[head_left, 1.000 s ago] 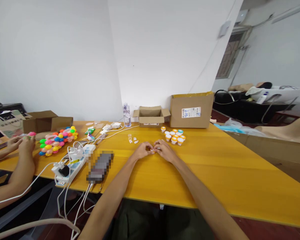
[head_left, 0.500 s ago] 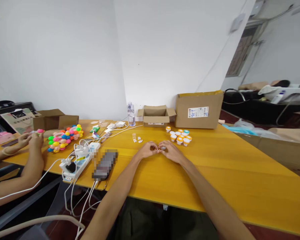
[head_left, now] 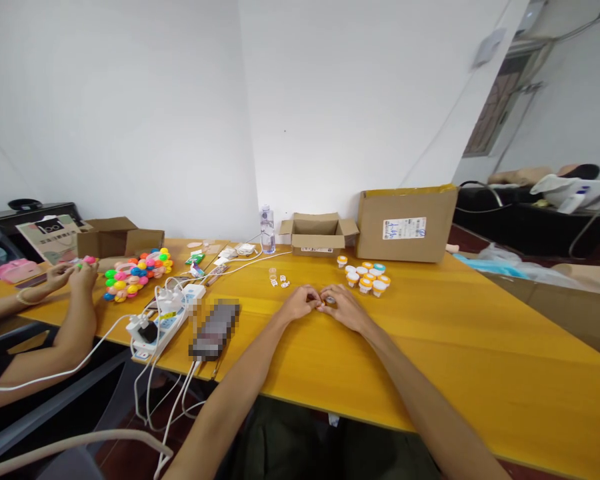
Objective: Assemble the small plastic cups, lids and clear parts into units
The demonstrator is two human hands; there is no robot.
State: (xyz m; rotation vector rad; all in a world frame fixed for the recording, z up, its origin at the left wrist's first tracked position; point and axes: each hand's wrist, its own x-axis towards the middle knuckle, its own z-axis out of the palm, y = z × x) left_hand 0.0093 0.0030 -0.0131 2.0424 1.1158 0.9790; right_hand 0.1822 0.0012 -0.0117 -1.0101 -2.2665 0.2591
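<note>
Fingertip to fingertip, my left hand and my right hand meet above the middle of the table, both closed in a pinch. A small whitish thing shows inside the curl of my right fingers; its kind is too small to tell. What my left fingers pinch is hidden. Just beyond my left hand lie a few small white pieces with dark marks, beside a small clear cup. Behind my right hand stand several little tubs with orange, white and teal lids.
An open small carton and a big cardboard box stand by the wall, near a water bottle. To my left are a phone, a cabled power strip, colourful balls and another person's hands.
The view has swung left, so everything sits farther right. My hands stay together, fingers shifting; the whitish thing shows more inside the right hand's curl than a second ago.
</note>
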